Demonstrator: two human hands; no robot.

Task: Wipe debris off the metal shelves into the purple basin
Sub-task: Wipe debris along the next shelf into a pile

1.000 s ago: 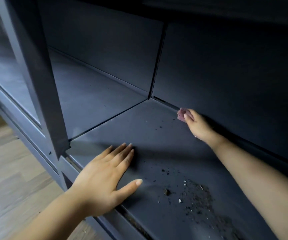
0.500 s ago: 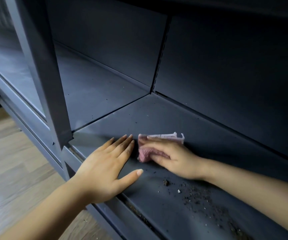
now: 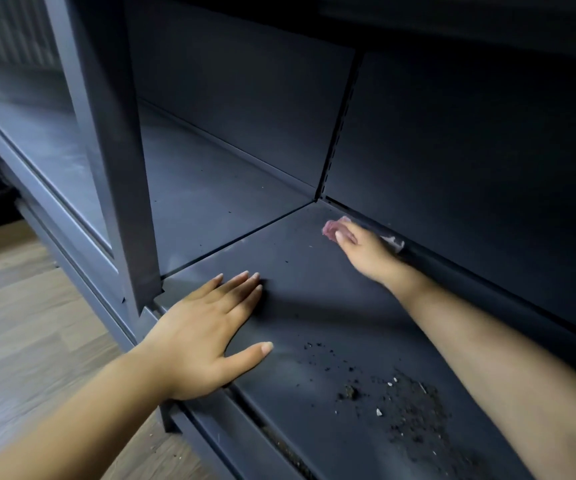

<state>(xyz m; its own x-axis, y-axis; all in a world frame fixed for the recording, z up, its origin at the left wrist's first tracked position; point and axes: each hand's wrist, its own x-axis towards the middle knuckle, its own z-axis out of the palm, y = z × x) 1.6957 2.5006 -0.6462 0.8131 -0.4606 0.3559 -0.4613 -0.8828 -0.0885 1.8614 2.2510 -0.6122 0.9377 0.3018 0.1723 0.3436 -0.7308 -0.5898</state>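
Under the upper deck we're looking at a dark grey metal shelf (image 3: 314, 306) w/ a grey upright post (image 3: 113, 168) at front left and wood-look flooring (image 3: 20, 323) below. Our left hand (image 3: 207, 334) is lying flat, fingers straight, near the front edge. Our right hand (image 3: 366, 251) is pressing a pink cloth (image 3: 331, 230) vs the back wall, fingers curling over it; the cloth's long axis is running along the wall, bunched end pointing at the corner. Dark crumbly debris (image 3: 411, 410) is sitting front right. Half a sec ago the cloth was beside our left fingers; now it's at the back.
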